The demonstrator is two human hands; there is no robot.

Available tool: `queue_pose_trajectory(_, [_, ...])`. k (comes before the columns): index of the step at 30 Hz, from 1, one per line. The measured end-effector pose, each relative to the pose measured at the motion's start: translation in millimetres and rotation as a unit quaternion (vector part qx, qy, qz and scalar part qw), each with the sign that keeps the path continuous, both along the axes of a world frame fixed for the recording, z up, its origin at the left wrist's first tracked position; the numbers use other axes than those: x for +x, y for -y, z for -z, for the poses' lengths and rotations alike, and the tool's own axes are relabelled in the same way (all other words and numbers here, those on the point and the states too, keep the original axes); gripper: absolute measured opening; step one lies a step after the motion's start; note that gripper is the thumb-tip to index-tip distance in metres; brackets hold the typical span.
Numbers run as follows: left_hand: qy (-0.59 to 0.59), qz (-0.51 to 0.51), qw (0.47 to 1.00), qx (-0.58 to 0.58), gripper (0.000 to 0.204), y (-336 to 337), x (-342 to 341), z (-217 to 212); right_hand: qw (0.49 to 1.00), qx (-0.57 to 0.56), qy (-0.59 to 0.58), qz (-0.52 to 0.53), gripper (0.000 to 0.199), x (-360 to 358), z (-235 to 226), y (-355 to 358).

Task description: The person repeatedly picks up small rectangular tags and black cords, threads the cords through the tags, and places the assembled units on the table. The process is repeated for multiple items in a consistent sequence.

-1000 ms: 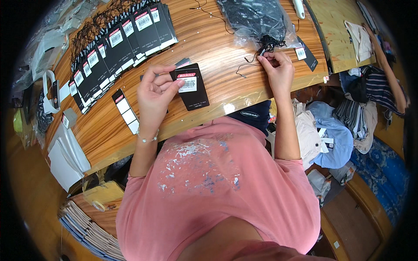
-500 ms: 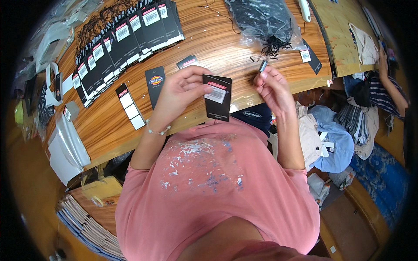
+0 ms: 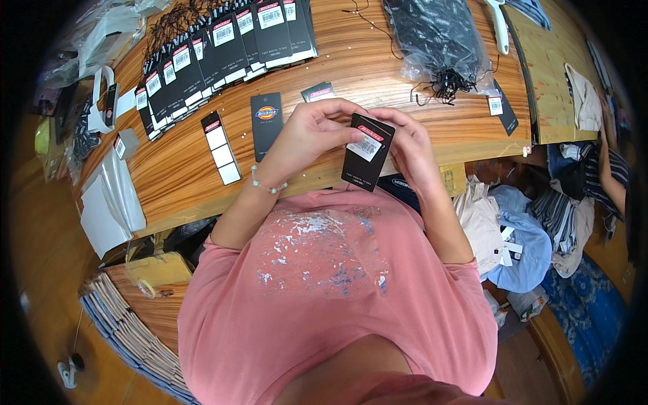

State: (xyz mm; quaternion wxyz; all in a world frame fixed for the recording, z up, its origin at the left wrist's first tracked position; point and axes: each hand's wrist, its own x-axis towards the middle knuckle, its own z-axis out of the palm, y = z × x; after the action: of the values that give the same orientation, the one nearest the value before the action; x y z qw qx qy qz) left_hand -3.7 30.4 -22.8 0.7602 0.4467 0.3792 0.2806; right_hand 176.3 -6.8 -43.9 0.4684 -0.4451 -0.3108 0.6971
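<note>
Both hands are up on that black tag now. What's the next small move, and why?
Probably thread a string loop through the top of the black hang tag. The left hand grips its upper edge while the right hand pinches beside it, seemingly with something small I cannot make out. The finished tags fanned along the wooden table all carry strings, and the bag of black strings lies open nearby.
</note>
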Motion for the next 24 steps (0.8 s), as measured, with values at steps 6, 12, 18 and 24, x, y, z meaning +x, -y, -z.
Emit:
queue_pose_trajectory(6, [-0.017,0.075,0.997,0.031,0.024,4.0,0.3,-3.3,0.981,-0.105,-0.162,-0.029,0.036,-4.5,1.9,-8.9])
queue_pose_trajectory(12, [-0.049,0.062,0.997,0.011,0.024,4.0,2.9,0.0,0.968,-0.060,-0.242,0.019,0.026,11.3,7.1,-30.5])
queue_pose_trajectory(18, [-0.089,0.029,0.995,0.045,0.024,-1.5,-2.0,1.2,0.956,0.014,-0.282,0.072,0.021,16.8,-13.8,-51.3])
queue_pose_trajectory(24, [-0.046,-0.127,0.969,0.209,0.024,-10.4,-3.7,-1.5,0.973,0.198,0.107,0.048,0.020,7.9,-34.7,-47.2])
